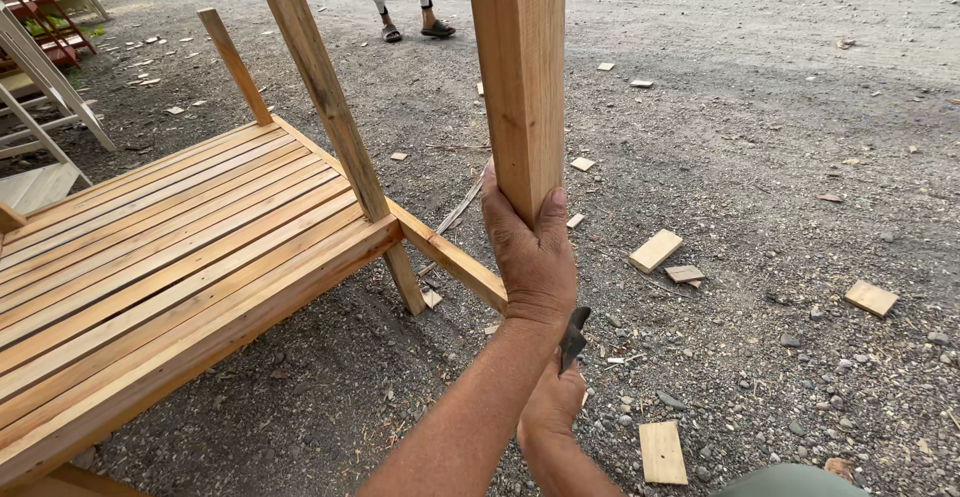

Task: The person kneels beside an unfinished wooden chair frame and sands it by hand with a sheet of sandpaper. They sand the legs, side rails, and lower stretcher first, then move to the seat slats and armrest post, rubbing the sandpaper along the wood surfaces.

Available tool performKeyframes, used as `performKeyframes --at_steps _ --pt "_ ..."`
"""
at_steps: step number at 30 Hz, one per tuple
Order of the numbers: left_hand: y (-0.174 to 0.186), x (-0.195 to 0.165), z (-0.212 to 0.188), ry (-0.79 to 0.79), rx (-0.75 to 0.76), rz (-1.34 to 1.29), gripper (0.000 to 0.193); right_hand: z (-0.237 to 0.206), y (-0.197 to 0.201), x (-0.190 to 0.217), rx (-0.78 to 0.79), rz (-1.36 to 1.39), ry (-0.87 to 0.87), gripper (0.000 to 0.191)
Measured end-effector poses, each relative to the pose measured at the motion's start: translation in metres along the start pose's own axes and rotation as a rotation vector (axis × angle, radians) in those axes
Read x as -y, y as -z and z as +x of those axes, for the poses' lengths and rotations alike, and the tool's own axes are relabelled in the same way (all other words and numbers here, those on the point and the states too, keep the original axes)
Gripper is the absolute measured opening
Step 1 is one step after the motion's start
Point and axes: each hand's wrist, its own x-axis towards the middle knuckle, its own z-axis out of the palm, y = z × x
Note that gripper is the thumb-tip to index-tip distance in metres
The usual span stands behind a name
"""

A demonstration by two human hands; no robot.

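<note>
Fingers of your left hand (532, 257) are wrapped round the bottom end of the upright wooden post (518, 67), its long axis running straight up out of view, just beside the slatted frame (170, 257) lying on the gravel (760, 157). Your right hand (550, 402) sits directly below, closed on a dark tool (573, 335) whose tip points up toward the post's lower end.

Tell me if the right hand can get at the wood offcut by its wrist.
Probably not yet: the right hand already holds a dark tool, though the offcut lies on open gravel close by.
</note>
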Motion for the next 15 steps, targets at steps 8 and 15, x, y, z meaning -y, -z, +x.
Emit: performKeyframes --at_steps 8,15 --pt "0.0 0.031 -0.018 0.095 0.009 0.079 0.061 0.012 0.008 -0.017 0.125 -0.092 0.297 0.011" --pt "0.003 0.039 -0.011 0.081 0.036 0.11 0.055 -0.004 0.007 -0.007 0.087 0.012 0.09 0.018"
